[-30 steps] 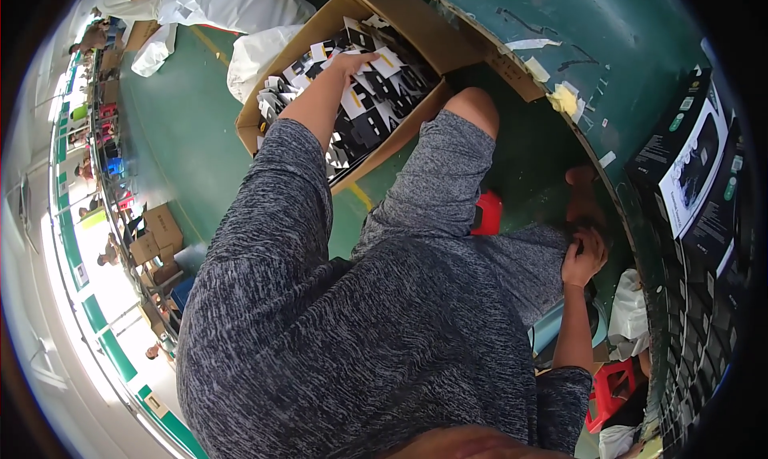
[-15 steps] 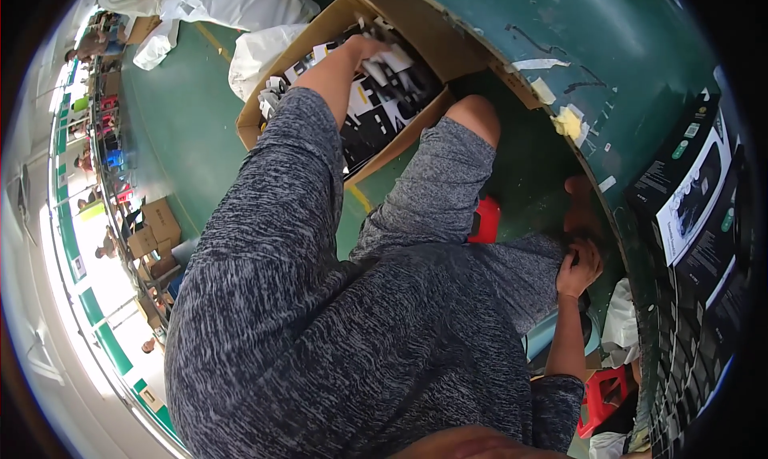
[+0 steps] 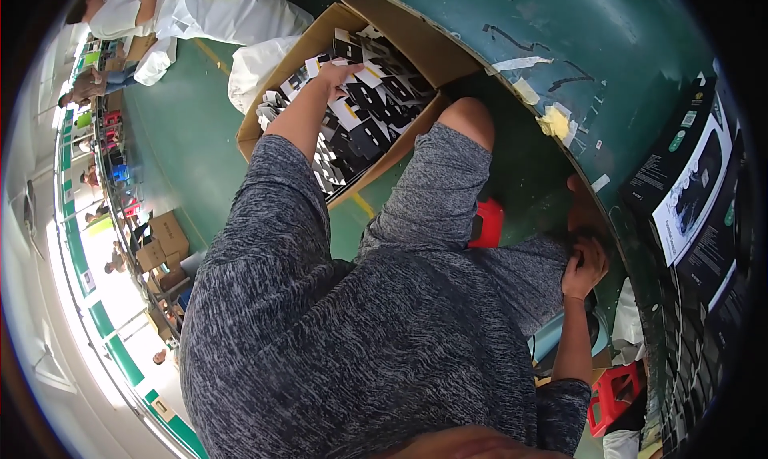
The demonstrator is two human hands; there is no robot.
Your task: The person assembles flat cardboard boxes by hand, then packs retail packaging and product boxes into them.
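Observation:
An open cardboard box (image 3: 276,99) stands on the green floor to my left, filled with several small black and white packages (image 3: 376,111). My left arm stretches out to it, and my left hand (image 3: 340,73) lies on top of the packages near the box's far side. Whether its fingers grip a package is not visible. My right hand (image 3: 584,267) rests with its fingers curled on my right thigh, close under the edge of the green table (image 3: 608,75). I am wearing a grey mottled shirt and shorts.
A red stool (image 3: 486,223) shows between my legs, and another red stool (image 3: 612,395) is at the lower right. Black printed cartons (image 3: 692,195) lie on the table at right. White bags (image 3: 232,11) and other people are at the upper left, with brown boxes (image 3: 164,239) further left.
The view has swung a little. My left hand stays in the cardboard box and has shifted slightly over the packages. My right hand has stayed on my thigh.

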